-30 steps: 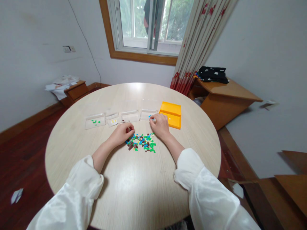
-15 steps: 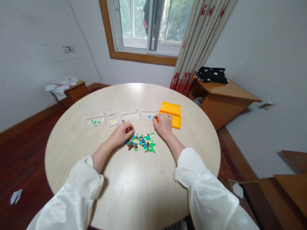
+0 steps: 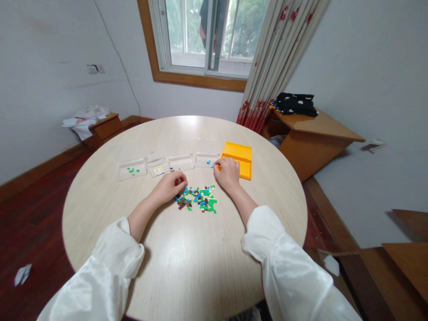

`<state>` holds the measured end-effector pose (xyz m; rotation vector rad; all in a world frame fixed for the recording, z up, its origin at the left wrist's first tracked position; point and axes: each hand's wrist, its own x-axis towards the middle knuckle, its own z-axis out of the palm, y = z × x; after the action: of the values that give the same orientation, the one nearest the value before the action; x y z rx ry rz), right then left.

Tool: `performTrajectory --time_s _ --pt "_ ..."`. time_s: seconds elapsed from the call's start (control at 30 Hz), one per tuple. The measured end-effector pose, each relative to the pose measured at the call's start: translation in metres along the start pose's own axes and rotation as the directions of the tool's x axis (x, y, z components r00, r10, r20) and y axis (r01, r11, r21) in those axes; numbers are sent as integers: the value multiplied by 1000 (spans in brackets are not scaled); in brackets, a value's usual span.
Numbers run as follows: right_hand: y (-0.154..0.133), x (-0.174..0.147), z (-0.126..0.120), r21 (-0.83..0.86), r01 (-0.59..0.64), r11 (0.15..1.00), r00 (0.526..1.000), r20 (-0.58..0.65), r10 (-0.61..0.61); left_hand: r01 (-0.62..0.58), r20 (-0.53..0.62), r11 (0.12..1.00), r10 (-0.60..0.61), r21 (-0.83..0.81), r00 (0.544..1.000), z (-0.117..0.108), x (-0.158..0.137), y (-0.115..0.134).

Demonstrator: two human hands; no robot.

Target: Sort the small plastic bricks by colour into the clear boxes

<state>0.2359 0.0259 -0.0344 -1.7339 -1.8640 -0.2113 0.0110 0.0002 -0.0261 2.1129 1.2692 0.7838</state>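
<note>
A loose pile of small building bricks (image 3: 203, 197) in green, blue, brown, yellow and cream lies mid-table. At its upper left edge, my left hand (image 3: 171, 186) rests with fingers curled in; whatever they hold is hidden. My right hand (image 3: 228, 172) is closed in a pinch by the right end of a clear box (image 3: 200, 166) with a few blue bricks (image 3: 209, 162). Blue shows right by its fingertips, but I cannot tell whether it is gripped. Behind that hand, and partly covered by it, an orange case (image 3: 245, 154) lies with its lid raised.
Left of the blue bricks' box stand more clear boxes: one (image 3: 181, 163) with a dark brick by its left end, a small one (image 3: 158, 168) with yellow pieces, and one (image 3: 133, 170) with green pieces. All stand on a round wooden table (image 3: 197, 267).
</note>
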Motion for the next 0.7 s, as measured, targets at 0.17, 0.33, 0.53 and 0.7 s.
performTrajectory --time_s 0.17,0.33,0.53,0.7 --pt "1 0 0 -12 -9 1000 1000 7 10 -8 -5 1000 8 10 1000 -1 0 1" --pt "2 0 2 -26 -20 999 1000 17 20 -2 -7 1000 2 17 1000 -1 -1 1" --pt "2 1 3 -37 -25 999 999 26 26 -4 -4 1000 4 25 1000 0 0 -1" --pt "1 1 3 -43 -26 999 999 21 27 1 -1 1000 -1 18 1000 -1 0 1"
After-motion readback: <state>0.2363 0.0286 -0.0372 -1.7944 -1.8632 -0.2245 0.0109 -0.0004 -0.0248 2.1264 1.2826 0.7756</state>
